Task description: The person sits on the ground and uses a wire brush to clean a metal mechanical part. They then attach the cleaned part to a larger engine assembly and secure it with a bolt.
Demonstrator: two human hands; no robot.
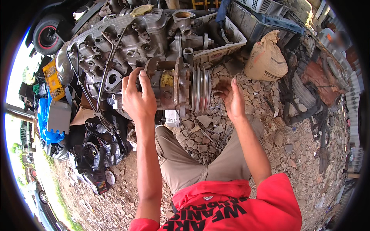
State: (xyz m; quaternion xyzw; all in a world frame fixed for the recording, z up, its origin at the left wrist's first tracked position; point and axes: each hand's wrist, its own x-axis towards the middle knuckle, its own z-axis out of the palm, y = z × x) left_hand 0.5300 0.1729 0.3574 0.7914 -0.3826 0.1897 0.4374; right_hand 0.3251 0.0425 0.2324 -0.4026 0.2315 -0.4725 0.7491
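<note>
In front of me a cylindrical compressor (pixel 166 90) with a yellow label sits in a rusty bracket (pixel 178 79) against the near side of a large engine (pixel 127 46). A shiny grooved pulley (pixel 201 91) forms its right end. My left hand (pixel 138 96) grips the compressor's left end, thumb and fingers bent over it. To the right of the pulley, my right hand (pixel 232 101) is held up with its fingers apart and slightly curled; a small gap separates it from the pulley. Thin metal pipes (pixel 110 65) run over the engine's left part.
Behind the engine stands a white plastic crate (pixel 235 32) of metal parts. A brown paper sack (pixel 266 57) rests on broken stone at the right, near black hoses (pixel 304 92). On the left are a yellow crate (pixel 53 81), a wheel (pixel 48 34) and black plastic bags (pixel 100 148).
</note>
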